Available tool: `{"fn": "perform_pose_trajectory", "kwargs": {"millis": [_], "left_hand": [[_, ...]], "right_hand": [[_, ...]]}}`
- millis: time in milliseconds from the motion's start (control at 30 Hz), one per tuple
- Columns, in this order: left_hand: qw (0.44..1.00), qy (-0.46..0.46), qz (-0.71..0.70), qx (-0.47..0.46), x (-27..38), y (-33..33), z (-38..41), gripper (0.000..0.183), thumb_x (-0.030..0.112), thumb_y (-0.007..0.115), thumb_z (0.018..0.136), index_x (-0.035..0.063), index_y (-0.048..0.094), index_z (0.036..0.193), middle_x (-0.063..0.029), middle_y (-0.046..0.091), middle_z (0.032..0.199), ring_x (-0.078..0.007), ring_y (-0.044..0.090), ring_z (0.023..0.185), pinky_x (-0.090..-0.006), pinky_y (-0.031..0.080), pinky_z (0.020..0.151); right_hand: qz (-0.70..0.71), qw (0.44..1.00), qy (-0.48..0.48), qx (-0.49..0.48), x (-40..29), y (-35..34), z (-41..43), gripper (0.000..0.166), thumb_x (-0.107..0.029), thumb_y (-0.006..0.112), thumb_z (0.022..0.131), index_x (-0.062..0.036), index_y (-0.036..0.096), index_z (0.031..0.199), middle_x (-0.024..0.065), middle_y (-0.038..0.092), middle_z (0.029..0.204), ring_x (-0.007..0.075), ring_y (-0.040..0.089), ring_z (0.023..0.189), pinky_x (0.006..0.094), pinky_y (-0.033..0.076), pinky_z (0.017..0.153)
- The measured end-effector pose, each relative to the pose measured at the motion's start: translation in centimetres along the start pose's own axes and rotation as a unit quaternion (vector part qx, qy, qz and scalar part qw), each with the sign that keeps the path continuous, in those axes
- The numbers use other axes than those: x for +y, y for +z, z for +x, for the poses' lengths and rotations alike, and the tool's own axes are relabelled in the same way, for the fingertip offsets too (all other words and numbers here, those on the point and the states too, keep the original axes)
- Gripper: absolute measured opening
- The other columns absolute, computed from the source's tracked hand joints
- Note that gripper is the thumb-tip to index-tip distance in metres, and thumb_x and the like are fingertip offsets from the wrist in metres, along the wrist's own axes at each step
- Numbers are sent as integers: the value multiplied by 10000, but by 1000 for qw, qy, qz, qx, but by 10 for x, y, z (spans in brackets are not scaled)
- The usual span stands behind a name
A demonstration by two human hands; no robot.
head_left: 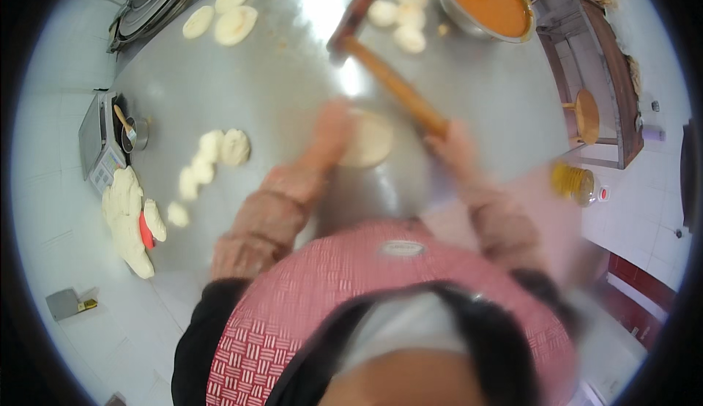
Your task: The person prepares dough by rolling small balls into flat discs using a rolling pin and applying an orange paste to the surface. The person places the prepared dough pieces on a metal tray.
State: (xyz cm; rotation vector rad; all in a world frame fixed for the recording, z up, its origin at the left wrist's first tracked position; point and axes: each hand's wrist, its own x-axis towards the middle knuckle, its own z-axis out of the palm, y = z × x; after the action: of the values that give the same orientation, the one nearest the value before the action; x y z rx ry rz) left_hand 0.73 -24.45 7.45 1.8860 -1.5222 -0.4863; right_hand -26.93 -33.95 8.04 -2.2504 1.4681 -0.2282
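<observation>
My right hand (453, 143) grips the end of the wooden handle of a mallet (392, 85). Its dark reddish head (354, 16) is up and away from me, over the metal table. At the left edge of a flattened dough round (373, 139), my left hand (330, 128) appears to touch the dough; blur hides how its fingers lie. Left of that hand, small dough pieces (203, 167) form a rough line, with a rounder dough ball (235, 147) at its far end.
Flattened dough rounds (235, 25) lie far left, dough balls (411, 16) far right beside a bowl of orange sauce (483, 2). A large dough mass (125, 219), a red-handled tool (146, 231), a scale (99, 142) and a brush cup (137, 134) line the left edge.
</observation>
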Motion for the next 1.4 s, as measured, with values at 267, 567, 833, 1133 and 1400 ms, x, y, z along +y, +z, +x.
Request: {"fn": "perform_pose_trajectory", "kwargs": {"millis": [267,567,833,1133,1400], "left_hand": [[881,39,253,-398,70,-7,55,393,147,709,675,55,623,1048,-159,627,1002,-337,565,1011,-430,450,875],[893,96,15,-439,34,-102,73,301,203,697,714,46,627,962,-151,632,828,-300,590,756,-412,455,678],[982,-100,131,-89,-74,-241,136,284,180,692,743,7,607,952,-129,624,776,-227,608,705,-354,481,659],[910,-355,-209,49,-249,-291,159,338,258,678,807,6,614,1022,-102,649,890,-201,647,746,-318,555,596],[896,-174,317,258,-333,-256,131,352,322,543,894,7,611,1037,-163,642,954,-255,629,845,-340,511,742]], "right_hand": [[-133,985,-92,56,73,-25,13,429,-410,658,775,-28,490,871,141,512,877,336,505,834,409,436,725],[-124,989,-73,38,66,-25,13,392,-352,680,767,-27,484,866,145,505,848,342,505,812,420,432,702],[-116,989,-81,46,70,-17,14,350,-297,677,772,-23,478,862,149,494,841,349,501,799,423,429,692],[-130,990,-44,16,67,-17,18,345,-216,678,760,7,471,924,176,481,872,374,484,825,438,419,713],[-139,989,-45,-16,67,-10,13,405,-202,688,757,9,484,1035,179,493,923,384,483,862,441,412,744]]}}
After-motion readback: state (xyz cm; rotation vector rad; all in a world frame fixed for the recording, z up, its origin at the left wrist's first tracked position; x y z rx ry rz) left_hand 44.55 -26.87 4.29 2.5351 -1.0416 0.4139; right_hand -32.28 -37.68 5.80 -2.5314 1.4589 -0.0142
